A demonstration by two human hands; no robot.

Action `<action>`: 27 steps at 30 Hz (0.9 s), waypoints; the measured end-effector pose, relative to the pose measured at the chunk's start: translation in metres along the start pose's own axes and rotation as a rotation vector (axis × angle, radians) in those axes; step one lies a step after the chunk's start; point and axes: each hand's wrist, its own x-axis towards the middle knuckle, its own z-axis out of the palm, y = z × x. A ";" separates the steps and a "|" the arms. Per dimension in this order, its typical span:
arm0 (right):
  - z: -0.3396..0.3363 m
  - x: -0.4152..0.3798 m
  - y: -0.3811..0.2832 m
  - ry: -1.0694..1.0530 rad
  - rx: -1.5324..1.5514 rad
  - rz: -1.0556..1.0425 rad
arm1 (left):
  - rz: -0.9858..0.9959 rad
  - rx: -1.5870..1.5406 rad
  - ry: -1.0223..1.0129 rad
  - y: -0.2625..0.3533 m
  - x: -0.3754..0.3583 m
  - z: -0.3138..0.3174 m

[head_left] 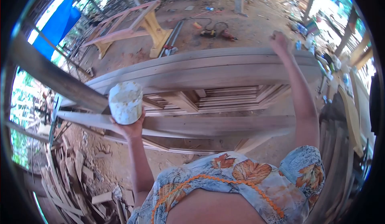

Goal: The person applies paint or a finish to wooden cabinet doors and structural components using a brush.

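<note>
My left hand is wrapped round the lower part of a white, smeared plastic tub, holding it upright above the near wooden beam. What the tub contains is hard to make out. At the far right edge of the stacked wooden frames, my right hand is raised with its fingers curled closed. Whether anything is in those fingers cannot be seen. The frames lie across in front of me, with long beams, cross pieces and slatted panels between them. A nearer long beam runs below the tub.
A pinkish wooden frame on yellow legs stands at the back left. Power tools with cords lie on the dirt floor. A thick post slants in from the left. Scrap wood is piled at lower left, planks at right.
</note>
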 end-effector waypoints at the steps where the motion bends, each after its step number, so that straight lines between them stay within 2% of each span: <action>1: 0.021 0.001 -0.030 -0.007 0.063 -0.045 | -0.002 -0.006 -0.012 0.001 0.003 -0.007; 3: 0.009 -0.025 -0.120 -0.196 0.317 -0.122 | 0.019 0.031 0.072 0.000 -0.001 0.000; 7: -0.015 -0.074 -0.257 -0.262 0.536 -0.416 | -0.001 -0.022 0.024 0.003 -0.003 0.001; 9: -0.008 -0.089 -0.309 -0.356 0.700 -0.463 | 0.015 -0.014 0.016 0.003 -0.003 0.000; 11: 0.019 -0.104 -0.352 -0.477 1.006 -0.393 | 0.028 0.010 0.027 0.002 0.000 -0.003; 12: 0.021 -0.112 -0.367 -0.482 1.004 -0.389 | 0.024 0.010 0.032 0.003 -0.001 -0.002; 14: 0.024 -0.127 -0.381 -0.657 1.377 -0.203 | 0.016 -0.017 -0.011 0.004 -0.005 0.002; 18: 0.012 -0.144 -0.347 -0.787 1.476 -0.146 | 0.025 -0.015 0.016 0.004 -0.005 0.003; 20: -0.005 -0.142 -0.304 -0.898 1.442 -0.031 | 0.042 0.035 0.043 0.000 0.000 -0.004; 27: -0.073 -0.133 -0.095 -0.712 1.244 0.171 | 0.046 0.063 0.010 -0.001 -0.003 0.002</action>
